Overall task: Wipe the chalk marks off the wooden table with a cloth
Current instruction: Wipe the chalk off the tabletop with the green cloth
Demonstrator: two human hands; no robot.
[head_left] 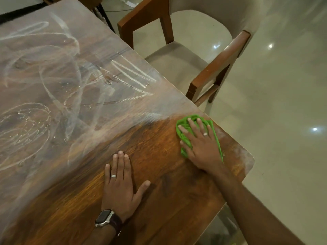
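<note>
So your right hand point(201, 142) is flat on the green cloth point(184, 137), fingers point(192, 126) spread and straight, pressing it down near the right edge of the counter point(159, 200), close to the rounded corner. Not clenched, not pinching, just palm pressure. Your left hand point(120, 184) lies flat on bare wood beside it, fingers released and together, holding nothing, looks like it's bracing you. The cloth is soft and bunched, so I'd guess it'll slide easily but also ball up under your palm if you push hard; keeping the flat hand over its middle seems the best hold, since pinching an edge would just drag a thin strip. The wood near you looks clean and brown, while the chalk marks point(134, 73) cover the far and left part: loops, parallel strokes and a hazy white smear, so most of the job is still ahead. There's pale dust along the right edge by the corner too. Hard to tell whether the haze is chalk residue or wet film; there seem to be small droplets in it. Most of the cloth is hidden under your hand, and the counter is cut off on the left. A chair point(217, 71) sits just past the right edge.
</note>
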